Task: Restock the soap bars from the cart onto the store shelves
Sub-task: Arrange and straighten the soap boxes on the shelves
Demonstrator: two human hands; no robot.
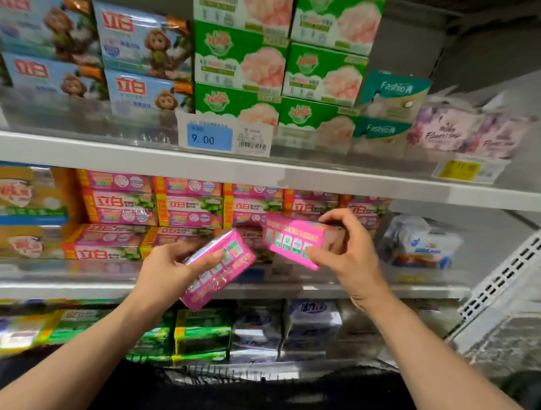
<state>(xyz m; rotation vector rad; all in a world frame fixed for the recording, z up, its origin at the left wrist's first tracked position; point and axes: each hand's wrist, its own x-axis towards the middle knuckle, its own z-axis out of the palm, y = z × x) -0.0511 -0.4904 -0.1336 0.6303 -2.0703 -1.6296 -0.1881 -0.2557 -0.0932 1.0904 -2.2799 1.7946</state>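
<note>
A: Two pink packs are in hand, one each. The left hand (169,268) is gripping a pack (219,269) tilted on a slant, thumb lying across its face and fingers curled behind. The right hand (344,244) is pinching the other pack (295,236) by its end, fingers curled over the top, thumb pressing underneath.

B: So which step is this?

A: Placing, I would say. Both packs are hovering in front of the middle shelf (413,292), level with the pink stacks (186,211) of the same soap. The right pack is nearer, just in front of the stacks' right end.

B: Where is it going?

A: Probably onto the lower right part of the stacks, where they are standing shorter than on the left. That is a judgement; the hands are hiding the spot itself.

B: What is the next move calling for?

A: Levelling the right pack, sliding it in flat, then letting go. The left pack is needing a turn first, since it is sitting askew.

B: Any edges to mind?

A: The upper shelf (81,150) is hanging close above the stacks, so headroom is getting tight. The middle shelf seems to be carrying a clear front lip, so the pack should be going over it, not into it. A white-and-blue bag (421,240) is lying to the right, with a bare gap between it and the stacks, and a slotted upright (506,268) is closing off the far right.

B: And the cart?

A: Only a dark edge (257,376) is showing at the bottom; I cannot tell what it is holding.
</note>
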